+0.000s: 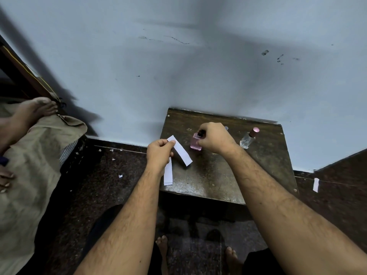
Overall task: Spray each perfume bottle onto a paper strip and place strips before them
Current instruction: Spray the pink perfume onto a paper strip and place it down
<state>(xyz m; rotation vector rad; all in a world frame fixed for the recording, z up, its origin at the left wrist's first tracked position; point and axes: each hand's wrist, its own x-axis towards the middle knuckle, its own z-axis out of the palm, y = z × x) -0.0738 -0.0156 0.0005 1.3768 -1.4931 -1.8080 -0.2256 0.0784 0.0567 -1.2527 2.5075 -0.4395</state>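
Both forearms reach out over the small dark table (228,175), elbows low, wrists bent downward. The left hand (158,153) is curled, thumb and forefinger pinching one end of a white paper strip (180,151), which slants down and to the right, just beside the pink bottle. More white strips (168,173) lie under that hand at the table's left edge, partly hidden by the wrist. The right hand (213,138) comes in from the right, knuckles up, fingers wrapped round the dark top of the pink perfume bottle (196,142); the bottle stands on the table near its back left. Whether a finger is pressing the nozzle, I cannot tell from here. To the right, well apart, a clear perfume bottle (247,140) with a pink cap stands by itself. Another white strip (315,184) lies on the dark floor (111,185) to the right of the table, and small paper scraps dot the floor to the left.
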